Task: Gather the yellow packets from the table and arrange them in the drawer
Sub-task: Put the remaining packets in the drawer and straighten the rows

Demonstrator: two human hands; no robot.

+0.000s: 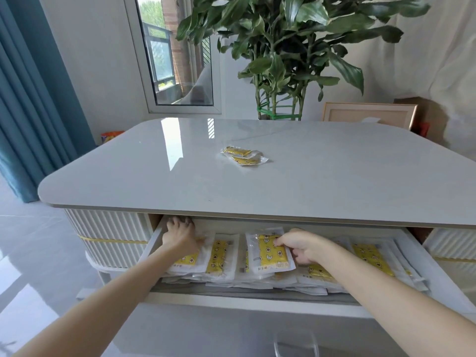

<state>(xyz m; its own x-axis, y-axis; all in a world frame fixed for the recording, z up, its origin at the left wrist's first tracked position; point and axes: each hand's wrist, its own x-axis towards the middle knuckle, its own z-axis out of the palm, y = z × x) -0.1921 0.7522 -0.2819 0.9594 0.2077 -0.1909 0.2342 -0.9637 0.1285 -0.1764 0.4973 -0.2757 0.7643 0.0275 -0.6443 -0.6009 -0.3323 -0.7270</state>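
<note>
Table (154,176): 1. Drawer (257,304): 1, pulled open.
Yellow packets (244,155) on the tabletop: 2, overlapping.
Drawer packets (270,251): 5 yellow faces countable on the top layer. More lie beneath, but their number cannot be told.
Hands: 2, the left hand (180,238) and the right hand (301,247), both in the drawer.
Potted plant (283,34): 1.
Picture frame (368,115): 1.
Window (177,60): 1.
Blue curtain (31,99): 1.

The tabletop (334,181) is smooth, glossy and stone-like. The yellow packets (219,253) are shiny, crinkled plastic film. The drawer (257,304) front is matt white. The curtain (31,99), at the left of the frame, is cloth.
</note>
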